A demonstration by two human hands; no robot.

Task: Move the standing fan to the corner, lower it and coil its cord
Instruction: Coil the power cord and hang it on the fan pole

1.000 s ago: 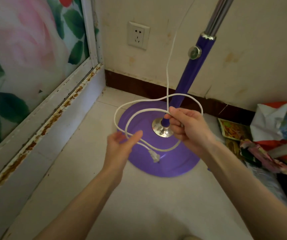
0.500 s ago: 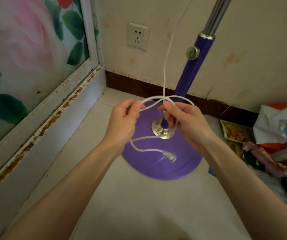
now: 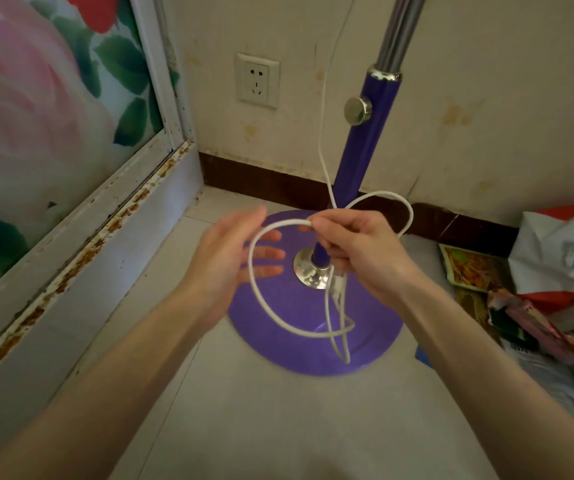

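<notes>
Two hands, right hand [image 3: 358, 251] grip pinching cord [image 3: 261, 303] loops, plug half hidden, left hand [image 3: 233, 258] open, fan head cut off

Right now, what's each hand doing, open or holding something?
Left hand: open, fingers spread, holding nothing.
Right hand: closed on the white cord loops.

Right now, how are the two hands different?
The right hand is closed, pinching the white cord loops; the left hand is open and holds nothing. The right hand's back faces the camera; the left hand's fingers spread behind the loop. Both hover above the purple fan base.
</notes>
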